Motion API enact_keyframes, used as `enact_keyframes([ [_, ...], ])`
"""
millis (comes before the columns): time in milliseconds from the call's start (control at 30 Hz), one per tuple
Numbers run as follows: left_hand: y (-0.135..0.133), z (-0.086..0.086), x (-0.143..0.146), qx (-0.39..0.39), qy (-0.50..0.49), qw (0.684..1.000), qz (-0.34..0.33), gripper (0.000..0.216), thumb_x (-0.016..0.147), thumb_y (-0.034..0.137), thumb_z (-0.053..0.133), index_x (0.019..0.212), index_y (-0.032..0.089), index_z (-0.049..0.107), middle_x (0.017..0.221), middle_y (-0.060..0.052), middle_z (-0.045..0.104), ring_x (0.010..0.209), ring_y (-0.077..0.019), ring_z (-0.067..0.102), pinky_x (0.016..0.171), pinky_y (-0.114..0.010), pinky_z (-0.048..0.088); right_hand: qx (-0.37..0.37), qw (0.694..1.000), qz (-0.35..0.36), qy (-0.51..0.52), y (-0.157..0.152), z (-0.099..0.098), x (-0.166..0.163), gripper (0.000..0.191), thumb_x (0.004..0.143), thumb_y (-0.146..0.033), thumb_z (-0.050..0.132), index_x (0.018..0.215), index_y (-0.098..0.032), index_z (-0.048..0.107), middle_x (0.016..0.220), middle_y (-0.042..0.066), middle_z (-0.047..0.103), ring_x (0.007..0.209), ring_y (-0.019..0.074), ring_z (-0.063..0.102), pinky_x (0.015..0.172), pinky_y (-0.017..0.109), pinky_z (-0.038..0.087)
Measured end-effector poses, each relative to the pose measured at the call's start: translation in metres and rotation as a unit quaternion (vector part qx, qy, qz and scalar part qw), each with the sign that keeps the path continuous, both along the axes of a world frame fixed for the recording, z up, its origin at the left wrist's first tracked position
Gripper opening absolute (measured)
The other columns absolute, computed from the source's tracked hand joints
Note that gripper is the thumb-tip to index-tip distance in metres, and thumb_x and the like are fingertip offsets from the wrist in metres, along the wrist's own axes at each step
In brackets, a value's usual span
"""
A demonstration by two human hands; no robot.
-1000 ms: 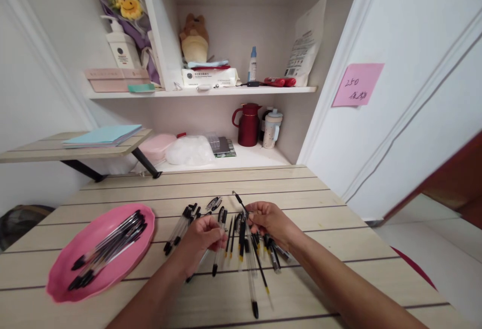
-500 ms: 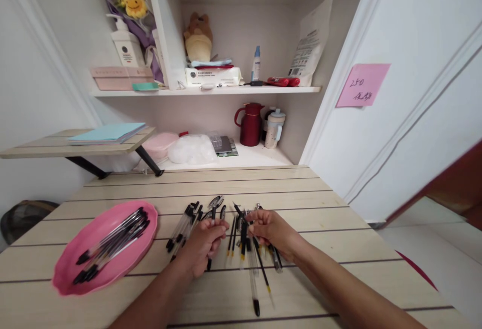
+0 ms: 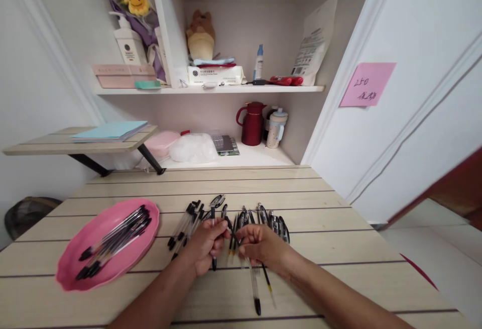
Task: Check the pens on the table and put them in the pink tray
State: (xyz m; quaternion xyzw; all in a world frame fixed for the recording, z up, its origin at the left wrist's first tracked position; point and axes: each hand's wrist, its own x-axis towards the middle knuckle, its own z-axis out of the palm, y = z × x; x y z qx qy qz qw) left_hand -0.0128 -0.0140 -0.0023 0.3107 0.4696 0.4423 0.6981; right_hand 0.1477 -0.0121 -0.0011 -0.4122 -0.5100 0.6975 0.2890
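Observation:
My left hand (image 3: 207, 246) is closed round an upright black-ended pen (image 3: 213, 213), whose lower end shows beneath the fingers. My right hand (image 3: 263, 246) pinches a slim black pen part (image 3: 234, 234) that slants across towards the left fingertips; whether it touches them I cannot tell. Beneath and beside the right hand lie several thin refills, one with a yellow band (image 3: 266, 279), and a clear pen barrel with a black end (image 3: 256, 291). Several black clipped pen pieces (image 3: 278, 226) lie behind that hand. Left of my left hand is a row of clear pens with black caps (image 3: 184, 226).
A pink oval tray (image 3: 73, 238) holding several pens stands at the left of the slatted table (image 3: 324, 289). Beyond it is a raised wooden stand (image 3: 45, 143) with blue paper. Shelves at the back hold a red jug (image 3: 252, 125) and a cup (image 3: 276, 130).
My right hand has moved left and slightly down, bringing the black pen part close to my left hand. The clipped pieces behind it now show more. My left hand keeps its pen.

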Motion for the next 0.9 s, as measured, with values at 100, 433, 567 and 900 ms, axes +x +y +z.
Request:
enact_keyframes([
  [100,0.0,0.0,-0.001,-0.002,0.0,1.0,-0.003,0.03,0.06,0.032,0.068,0.063,0.015,0.044,0.053,0.006,0.05,0.033,0.0021,0.026,0.034,-0.012,0.01,0.009,1.0,0.005,-0.003,-0.001,-0.001,-0.002,0.025,0.055,-0.021,0.065,0.076,-0.015,0.055,0.053,-0.005,0.056,0.04,0.0036,0.041,0.041,0.017,0.033],
  [433,0.001,-0.002,0.001,0.033,0.027,0.998,0.042,0.029,0.061,0.034,0.066,0.065,0.015,0.045,0.056,0.005,0.05,0.035,0.0012,0.027,0.033,-0.012,0.013,-0.019,0.995,0.068,-0.07,-0.003,-0.001,0.015,0.011,0.056,-0.014,0.055,0.066,-0.015,0.05,0.048,-0.005,0.055,0.036,0.0048,0.045,0.034,0.015,0.029],
  [567,0.0,-0.002,0.003,0.038,0.026,0.998,0.034,0.031,0.059,0.035,0.067,0.066,0.015,0.045,0.058,0.005,0.051,0.035,0.0013,0.028,0.033,-0.013,0.014,-0.023,0.994,0.084,-0.073,-0.003,-0.001,0.017,0.012,0.055,-0.012,0.054,0.067,-0.015,0.05,0.049,-0.004,0.058,0.036,0.0048,0.048,0.033,0.014,0.026],
  [900,-0.008,-0.003,0.008,0.022,0.034,0.999,0.003,0.033,0.06,0.034,0.068,0.072,0.017,0.043,0.058,0.005,0.052,0.036,0.0005,0.029,0.033,-0.012,0.014,-0.016,0.996,0.077,-0.045,0.0,-0.005,0.006,0.016,0.056,-0.019,0.061,0.066,-0.015,0.049,0.05,-0.004,0.058,0.037,0.005,0.048,0.037,0.016,0.03],
])
